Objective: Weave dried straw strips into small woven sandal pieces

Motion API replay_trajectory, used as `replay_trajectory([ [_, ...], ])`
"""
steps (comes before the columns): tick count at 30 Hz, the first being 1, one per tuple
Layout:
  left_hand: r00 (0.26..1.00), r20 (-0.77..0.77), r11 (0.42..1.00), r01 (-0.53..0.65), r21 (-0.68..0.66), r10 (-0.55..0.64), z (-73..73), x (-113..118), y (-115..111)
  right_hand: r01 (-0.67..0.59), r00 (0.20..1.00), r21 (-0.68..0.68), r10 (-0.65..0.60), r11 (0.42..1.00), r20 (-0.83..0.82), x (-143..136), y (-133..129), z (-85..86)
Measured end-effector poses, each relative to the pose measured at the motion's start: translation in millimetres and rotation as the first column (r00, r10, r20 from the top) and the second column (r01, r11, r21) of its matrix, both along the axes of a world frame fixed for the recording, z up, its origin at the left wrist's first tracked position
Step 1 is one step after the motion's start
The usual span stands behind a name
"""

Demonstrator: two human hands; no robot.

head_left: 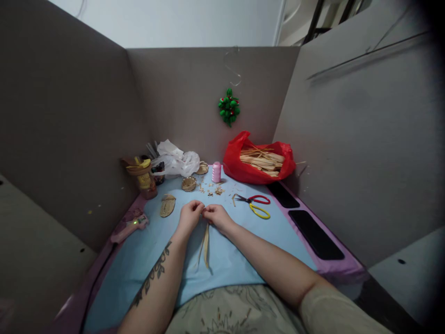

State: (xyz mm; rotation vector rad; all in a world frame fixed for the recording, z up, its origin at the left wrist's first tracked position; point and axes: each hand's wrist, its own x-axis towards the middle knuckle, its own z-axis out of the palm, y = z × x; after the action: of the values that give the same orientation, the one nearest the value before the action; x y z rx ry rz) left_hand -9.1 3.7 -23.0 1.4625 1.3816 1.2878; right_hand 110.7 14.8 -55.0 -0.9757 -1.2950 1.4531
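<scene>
My left hand [191,215] and my right hand [218,217] meet over the middle of the blue cloth, fingertips pinched close together. Between them they grip a pale dried-husk strip [206,246], whose long ends hang down toward me. The part inside the fingers is mostly hidden. Left of my left hand lies a flat, oval woven piece [167,206]. A small round woven piece [188,183] sits just beyond it. Scissors [255,202] with one red and one yellow handle rest to the right, blades partly apart. Behind my hands a pink thread spool [216,172] stands upright.
A red bag [236,160] of dried husks is at the back right. Two black phone-like slabs [315,234] line the right edge. A glue gun [129,229] with a green light lies left, near a pot [146,178] and white plastic bag [177,161]. Grey partitions surround the table.
</scene>
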Motion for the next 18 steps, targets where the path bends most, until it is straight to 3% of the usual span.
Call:
replay_trajectory([
  [5, 0.972, 0.235, 0.986, 0.016, -0.168, 0.024, 3.2, 0, -2, -0.001, 0.999, -0.051, -0.002, 0.999, -0.05, 1, -3, 4.8],
  [8, 0.951, 0.309, 0.978, 0.037, -0.203, 0.028, 3.9, 0, -3, 0.023, 0.996, -0.052, -0.027, 0.998, -0.08, 3, -4, 6.2],
  [14, 0.947, 0.312, 0.972, -0.005, -0.235, 0.081, 1.6, -1, -1, 0.175, 0.983, 0.083, -0.169, 0.981, -0.065, 10, -1, 4.2],
  [18, 0.951, 0.287, 0.973, -0.052, -0.223, 0.117, 1.6, -2, -1, 0.204, 0.967, 0.066, -0.191, 0.977, -0.166, 11, -1, 8.4],
])
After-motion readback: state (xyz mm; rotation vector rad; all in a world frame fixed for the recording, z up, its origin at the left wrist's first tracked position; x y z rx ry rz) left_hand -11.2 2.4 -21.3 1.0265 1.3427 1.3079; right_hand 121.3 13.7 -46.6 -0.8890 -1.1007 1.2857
